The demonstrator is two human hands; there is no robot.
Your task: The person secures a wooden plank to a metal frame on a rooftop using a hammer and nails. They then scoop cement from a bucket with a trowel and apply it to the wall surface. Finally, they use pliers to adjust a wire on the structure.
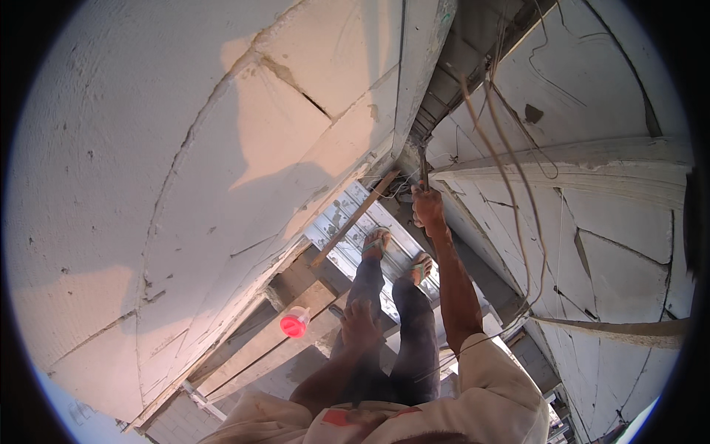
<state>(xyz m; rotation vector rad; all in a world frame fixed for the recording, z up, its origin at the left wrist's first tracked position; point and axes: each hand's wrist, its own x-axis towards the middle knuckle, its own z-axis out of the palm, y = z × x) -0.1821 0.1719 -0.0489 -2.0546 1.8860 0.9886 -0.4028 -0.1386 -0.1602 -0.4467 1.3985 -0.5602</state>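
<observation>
My right hand is closed round the handle of a long, narrow hammer-like tool. The arm reaches forward, and the tool's far end stands at the gap where the two block walls meet; its exact shape there is too small to make out. Nearer to me, my left hand is over my left thigh with its fingers bent. A short dark rod-like piece pokes out beside it, and the rest of that piece is hidden. Left of this hand sits a small white tub with a red lid.
My sandalled feet stand on a corrugated metal sheet, crossed by a wooden batten. Planks lie below left. A pale block wall rises at left, another at right. Loose wires hang on the right.
</observation>
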